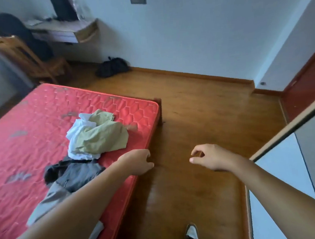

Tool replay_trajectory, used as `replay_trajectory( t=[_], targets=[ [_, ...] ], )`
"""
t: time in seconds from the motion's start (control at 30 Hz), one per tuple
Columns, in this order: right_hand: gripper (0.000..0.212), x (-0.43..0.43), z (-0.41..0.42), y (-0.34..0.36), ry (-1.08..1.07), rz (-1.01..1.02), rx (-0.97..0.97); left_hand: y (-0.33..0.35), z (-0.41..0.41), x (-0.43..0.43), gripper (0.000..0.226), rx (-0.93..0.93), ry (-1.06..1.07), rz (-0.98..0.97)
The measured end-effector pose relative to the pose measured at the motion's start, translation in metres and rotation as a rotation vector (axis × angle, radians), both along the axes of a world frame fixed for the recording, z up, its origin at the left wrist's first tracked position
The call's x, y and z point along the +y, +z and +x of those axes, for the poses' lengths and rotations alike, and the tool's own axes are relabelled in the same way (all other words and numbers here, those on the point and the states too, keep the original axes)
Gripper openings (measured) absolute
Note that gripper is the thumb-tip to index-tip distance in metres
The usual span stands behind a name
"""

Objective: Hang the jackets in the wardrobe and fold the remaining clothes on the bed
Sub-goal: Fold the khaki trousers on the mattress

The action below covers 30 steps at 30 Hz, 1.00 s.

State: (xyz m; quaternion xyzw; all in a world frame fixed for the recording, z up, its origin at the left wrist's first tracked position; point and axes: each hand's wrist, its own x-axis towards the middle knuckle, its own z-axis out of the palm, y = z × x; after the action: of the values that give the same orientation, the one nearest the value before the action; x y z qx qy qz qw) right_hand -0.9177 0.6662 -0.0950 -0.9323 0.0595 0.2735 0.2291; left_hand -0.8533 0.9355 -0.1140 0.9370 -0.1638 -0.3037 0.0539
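Your left hand and right hand hold nothing, fingers loosely curled. The grey jacket lies crumpled on the bed, touching the green and white clothes. It looks soft, light and floppy, so take it by the collar or shoulders.

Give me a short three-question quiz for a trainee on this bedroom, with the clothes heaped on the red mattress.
1. True or false: the left hand grips a garment.
2. The crumpled yellow-green cloth lies on: A) the red quilted mattress; B) a wooden chair; C) a wall shelf.
3. Which hand hangs over the brown wooden floor, clear of the mattress?
Key: 1 false; 2 A; 3 the right hand.
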Motion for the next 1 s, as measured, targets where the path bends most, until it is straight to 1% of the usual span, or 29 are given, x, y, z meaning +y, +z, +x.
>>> replay_trajectory(
  t=[0.07, 0.2, 0.37, 0.5, 0.6, 0.77, 0.87, 1.0],
  targets=[
    [0.032, -0.002, 0.037, -0.004, 0.055, 0.041, 0.018, -0.003, 0.012, 0.003, 0.053, 0.012, 0.084, 0.009],
    [0.034, 0.007, 0.109, -0.015, 0.206, 0.047, 0.034, -0.011, 0.034, 0.010, 0.053, 0.041, 0.217, 0.019],
    [0.037, 0.044, 0.192, -0.032, 0.393, 0.048, 0.042, -0.027, 0.063, 0.037, 0.059, 0.076, 0.381, 0.013],
    [0.039, 0.083, 0.256, -0.048, 0.519, 0.032, 0.063, -0.042, 0.101, 0.067, 0.052, 0.089, 0.493, 0.017],
    [0.040, 0.114, 0.302, -0.056, 0.577, 0.019, 0.091, -0.054, 0.134, 0.090, 0.048, 0.092, 0.564, 0.024],
    [0.044, 0.150, 0.370, -0.057, 0.657, -0.044, 0.099, -0.068, 0.190, 0.114, 0.043, 0.134, 0.614, -0.002],
    [0.045, 0.162, 0.408, -0.064, 0.692, -0.065, 0.118, -0.078, 0.217, 0.123, 0.044, 0.145, 0.656, -0.018],
    [0.047, 0.183, 0.465, -0.092, 0.762, -0.114, 0.144, -0.106, 0.244, 0.130, 0.047, 0.179, 0.781, -0.021]
  ],
)
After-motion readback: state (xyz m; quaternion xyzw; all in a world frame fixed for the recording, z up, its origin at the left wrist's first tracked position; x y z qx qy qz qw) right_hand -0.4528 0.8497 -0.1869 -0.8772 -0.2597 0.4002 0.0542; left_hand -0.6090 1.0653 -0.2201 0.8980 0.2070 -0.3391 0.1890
